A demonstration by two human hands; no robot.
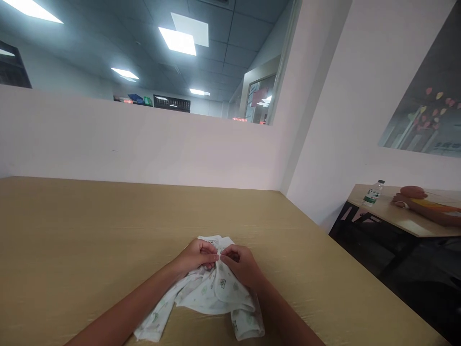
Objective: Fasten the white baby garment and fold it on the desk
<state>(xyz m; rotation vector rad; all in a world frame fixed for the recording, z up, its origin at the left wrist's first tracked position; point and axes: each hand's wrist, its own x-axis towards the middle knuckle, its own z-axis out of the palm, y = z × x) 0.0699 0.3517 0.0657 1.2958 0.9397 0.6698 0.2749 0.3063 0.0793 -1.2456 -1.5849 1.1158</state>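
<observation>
A small white garment (pixel 207 293) with a pale green print lies crumpled on the wooden table (pixel 90 230) close to me. My left hand (pixel 196 257) and my right hand (pixel 240 263) meet at its upper edge. Both have their fingers curled and pinch the cloth near its middle, fingertips almost touching each other. A sleeve of the garment trails toward the lower left, and another part hangs under my right wrist.
A white partition wall (pixel 144 144) runs along the table's far edge. At the right, across a dark gap, a second table (pixel 406 221) bears a water bottle (pixel 372 193), and another person's arm (pixel 428 211) rests on it.
</observation>
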